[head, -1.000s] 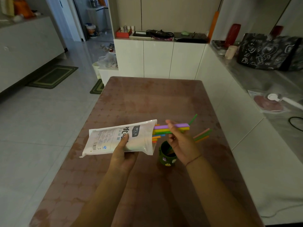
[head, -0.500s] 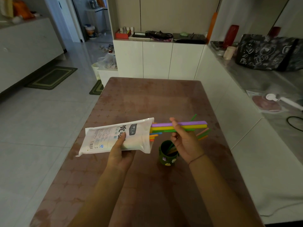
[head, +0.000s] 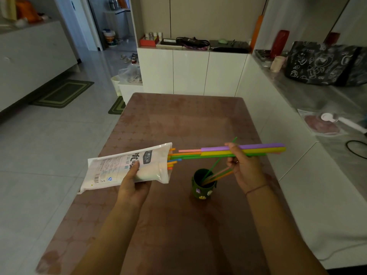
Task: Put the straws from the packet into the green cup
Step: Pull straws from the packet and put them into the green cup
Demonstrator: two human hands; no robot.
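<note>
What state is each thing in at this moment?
Straw packet: open at right end, held off the table by left hand.
Straw bundle: level, mostly outside the packet, pinched by right hand.
Green cup: upright on table, a few straws leaning inside.

One wide head view looks forward and down, close over left hand (head: 132,188) and right hand (head: 245,171); table (head: 178,120) runs beyond.
</note>
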